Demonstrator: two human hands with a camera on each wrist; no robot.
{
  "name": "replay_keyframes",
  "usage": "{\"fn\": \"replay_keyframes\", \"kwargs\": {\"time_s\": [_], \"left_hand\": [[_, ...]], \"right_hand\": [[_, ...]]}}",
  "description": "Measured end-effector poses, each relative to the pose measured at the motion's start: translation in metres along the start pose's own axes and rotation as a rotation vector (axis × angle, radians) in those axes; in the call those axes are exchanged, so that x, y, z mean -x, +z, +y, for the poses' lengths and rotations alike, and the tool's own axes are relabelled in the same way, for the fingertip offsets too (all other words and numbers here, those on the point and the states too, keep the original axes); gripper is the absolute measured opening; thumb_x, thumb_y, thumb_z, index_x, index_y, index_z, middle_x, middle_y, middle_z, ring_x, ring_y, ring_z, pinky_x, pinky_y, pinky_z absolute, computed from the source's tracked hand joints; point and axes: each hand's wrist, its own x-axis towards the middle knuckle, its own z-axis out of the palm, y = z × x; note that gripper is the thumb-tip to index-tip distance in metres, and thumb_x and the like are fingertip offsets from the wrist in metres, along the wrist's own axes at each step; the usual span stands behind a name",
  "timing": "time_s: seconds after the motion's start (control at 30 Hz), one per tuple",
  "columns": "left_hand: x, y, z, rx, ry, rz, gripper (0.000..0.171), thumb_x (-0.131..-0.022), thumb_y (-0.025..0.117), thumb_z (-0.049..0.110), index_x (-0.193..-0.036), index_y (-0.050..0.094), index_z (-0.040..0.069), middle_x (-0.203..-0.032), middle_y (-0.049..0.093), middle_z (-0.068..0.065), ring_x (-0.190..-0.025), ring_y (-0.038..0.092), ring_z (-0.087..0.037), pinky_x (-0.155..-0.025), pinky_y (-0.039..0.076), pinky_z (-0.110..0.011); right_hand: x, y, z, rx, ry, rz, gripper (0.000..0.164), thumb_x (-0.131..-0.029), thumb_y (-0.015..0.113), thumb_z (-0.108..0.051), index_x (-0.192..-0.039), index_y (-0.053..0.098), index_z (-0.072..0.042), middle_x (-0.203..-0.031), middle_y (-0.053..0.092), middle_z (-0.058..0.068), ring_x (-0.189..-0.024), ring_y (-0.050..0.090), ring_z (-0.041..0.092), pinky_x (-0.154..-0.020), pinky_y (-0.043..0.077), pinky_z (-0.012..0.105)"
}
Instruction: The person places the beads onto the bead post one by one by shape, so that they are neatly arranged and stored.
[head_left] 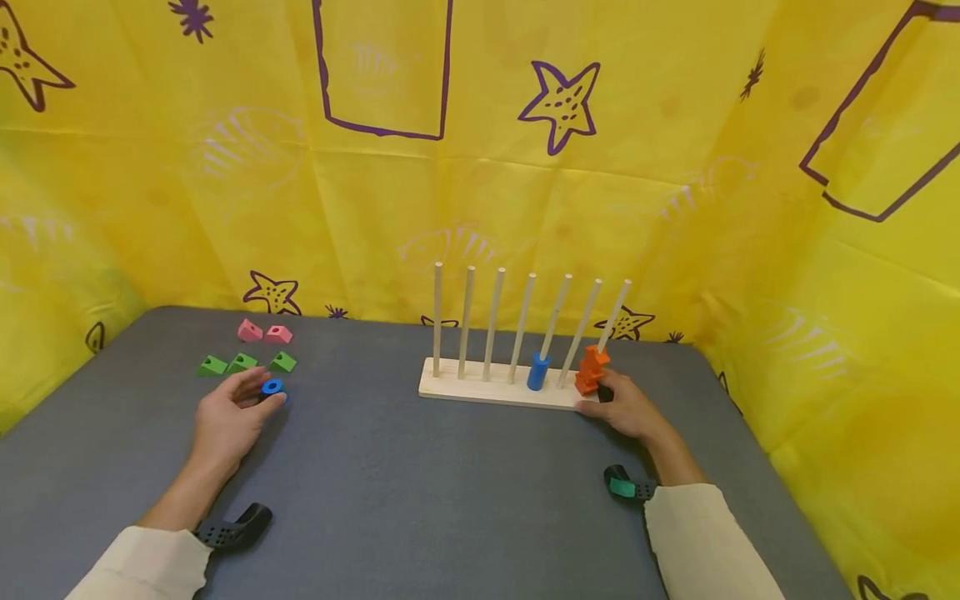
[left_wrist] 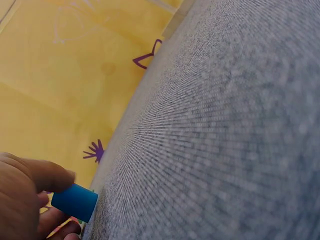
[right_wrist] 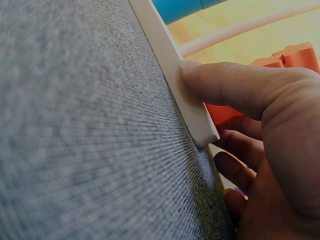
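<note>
At the left, my left hand (head_left: 231,414) pinches a blue cylinder bead (head_left: 272,386) between thumb and fingers, its holed top facing up. The left wrist view shows the bead's smooth side (left_wrist: 76,202) close over the tabletop. My right hand (head_left: 628,408) grips the right end of a wooden peg stand (head_left: 468,387), thumb (right_wrist: 220,82) along its front edge. Upright pegs stand in a row on it. Orange zigzag-edged beads (head_left: 591,371) are stacked on the rightmost peg, partly behind the right fingers. Blue cylinder beads (head_left: 537,372) sit on the third peg from the right.
Several green triangular beads (head_left: 242,362) lie just beyond my left hand. Two pink beads (head_left: 278,334) rest farther back. Behind the grey table (head_left: 420,500) hangs a yellow patterned cloth (head_left: 375,225), which also closes in the sides.
</note>
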Motion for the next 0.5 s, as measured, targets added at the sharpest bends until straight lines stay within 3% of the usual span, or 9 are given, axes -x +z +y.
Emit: {"fn": "replay_keyframes", "kwargs": {"time_s": [0.1,0.2,0.3,0.5], "left_hand": [[0.000,-0.001,0.001,-0.123,0.022,-0.036,0.046,-0.087,0.074,0.016,-0.126,0.059,-0.003,-0.115,0.063,-0.025,-0.098,0.063,-0.034,-0.074,0.048,-0.019],[0.001,-0.001,0.001,-0.171,0.038,-0.046,0.039,-0.086,0.074,0.015,-0.119,0.063,-0.003,-0.108,0.065,-0.025,-0.095,0.063,-0.037,-0.072,0.049,-0.027],[0.001,-0.001,0.002,-0.153,0.034,-0.029,0.037,-0.087,0.074,0.018,-0.116,0.065,-0.002,-0.106,0.066,-0.022,-0.089,0.064,-0.025,-0.068,0.045,-0.017],[0.003,0.000,0.012,0.018,-0.033,0.052,0.037,-0.086,0.075,0.016,-0.115,0.065,-0.004,-0.101,0.067,-0.013,-0.077,0.053,0.010,-0.063,0.046,-0.008]], "right_hand": [[0.000,0.000,0.000,-0.007,-0.001,0.002,0.057,-0.086,0.075,-0.026,-0.128,0.055,0.007,-0.129,0.053,0.025,-0.118,0.045,0.042,-0.104,0.021,0.064],[0.001,0.000,-0.001,-0.013,-0.005,0.002,0.057,-0.086,0.075,-0.026,-0.128,0.055,0.007,-0.129,0.053,0.025,-0.117,0.046,0.042,-0.103,0.022,0.064],[0.000,-0.001,-0.001,-0.018,-0.004,0.008,0.056,-0.086,0.075,-0.025,-0.128,0.055,0.006,-0.128,0.054,0.024,-0.116,0.046,0.042,-0.103,0.022,0.064],[0.002,-0.001,-0.002,-0.014,-0.032,0.013,0.052,-0.086,0.075,-0.023,-0.125,0.057,0.006,-0.124,0.056,0.023,-0.113,0.048,0.040,-0.102,0.025,0.063]]}}
